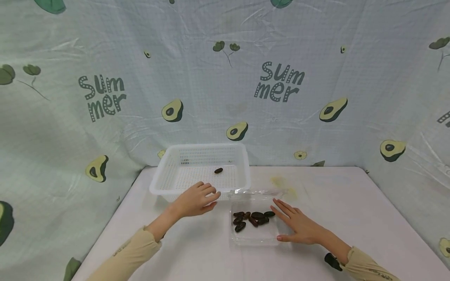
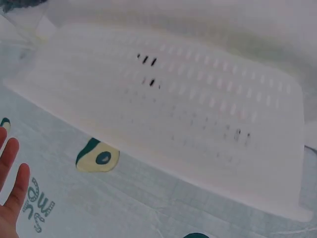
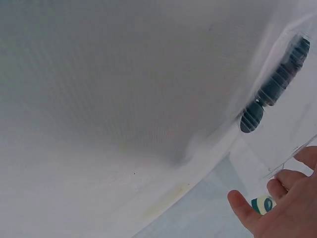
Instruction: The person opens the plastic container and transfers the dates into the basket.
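Dates point(image 1: 258, 215) judged light, soft, slightly sticky; pinch gently at mid-length. Left hand point(image 1: 197, 201) relaxed, nothing visibly gripped; right hand point(image 1: 300, 226) spread open beside clear box point(image 1: 254, 241).

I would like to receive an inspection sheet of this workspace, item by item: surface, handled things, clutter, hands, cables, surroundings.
Surface: white table, with a yellowish stain toward the back.
Handled things: basket with one dark piece visible inside; clear box with several similar pieces.
Clutter: nothing seen.
Hands: left hand by the basket's front, nothing visible in it; right hand spread at the box's right side, contact unclear.
Cables: nothing seen.
Surroundings: printed sheet behind the table.
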A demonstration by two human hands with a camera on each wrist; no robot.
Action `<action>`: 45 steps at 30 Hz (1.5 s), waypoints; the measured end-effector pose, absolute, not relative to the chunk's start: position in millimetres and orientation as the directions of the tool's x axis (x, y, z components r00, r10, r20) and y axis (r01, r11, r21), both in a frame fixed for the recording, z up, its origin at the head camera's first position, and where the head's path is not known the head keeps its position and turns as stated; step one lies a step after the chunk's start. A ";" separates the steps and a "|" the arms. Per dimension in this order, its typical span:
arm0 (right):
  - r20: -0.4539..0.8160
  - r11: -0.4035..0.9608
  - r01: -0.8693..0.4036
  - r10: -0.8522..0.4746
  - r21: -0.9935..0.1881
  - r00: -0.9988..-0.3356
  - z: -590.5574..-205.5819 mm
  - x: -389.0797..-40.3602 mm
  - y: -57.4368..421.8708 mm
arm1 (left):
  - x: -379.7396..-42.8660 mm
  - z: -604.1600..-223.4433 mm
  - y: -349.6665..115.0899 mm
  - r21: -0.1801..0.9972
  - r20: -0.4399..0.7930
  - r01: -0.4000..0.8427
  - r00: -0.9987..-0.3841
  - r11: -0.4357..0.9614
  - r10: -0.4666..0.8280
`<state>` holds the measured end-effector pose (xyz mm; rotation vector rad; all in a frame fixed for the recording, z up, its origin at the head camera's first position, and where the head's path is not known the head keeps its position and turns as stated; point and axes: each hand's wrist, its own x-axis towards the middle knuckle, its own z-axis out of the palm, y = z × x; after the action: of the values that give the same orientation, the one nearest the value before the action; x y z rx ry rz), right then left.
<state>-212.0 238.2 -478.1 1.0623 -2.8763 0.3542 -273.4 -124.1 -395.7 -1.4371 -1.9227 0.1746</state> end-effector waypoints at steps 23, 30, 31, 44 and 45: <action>0.199 0.754 -0.643 -0.615 -0.137 -0.763 -481.5 -208.0 250.0 | -243.4 -445.2 -61.6 -0.476 0.351 0.816 -0.166 0.328 0.922; 0.187 0.761 -0.631 -0.605 -0.152 -0.774 -483.1 -208.7 250.3 | -251.5 -453.7 -35.6 -0.532 0.272 0.794 -0.168 0.293 0.948; 0.185 0.761 -0.630 -0.604 -0.154 -0.775 -482.8 -208.5 250.3 | -252.5 -454.8 -32.2 -0.547 0.253 0.786 -0.172 0.288 0.952; 0.161 0.764 -0.619 -0.598 -0.183 -0.785 -481.0 -207.7 249.9 | -263.4 -469.4 6.2 -0.548 0.142 0.802 -0.191 0.238 0.971; 0.163 0.763 -0.619 -0.597 -0.185 -0.785 -481.0 -207.7 250.0 | -263.8 -470.5 8.2 -0.545 0.139 0.804 -0.193 0.238 0.971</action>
<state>-207.7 250.0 -481.0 0.9891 -2.8605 0.3510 -263.8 8.2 -470.5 -1.6225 -2.0633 0.4918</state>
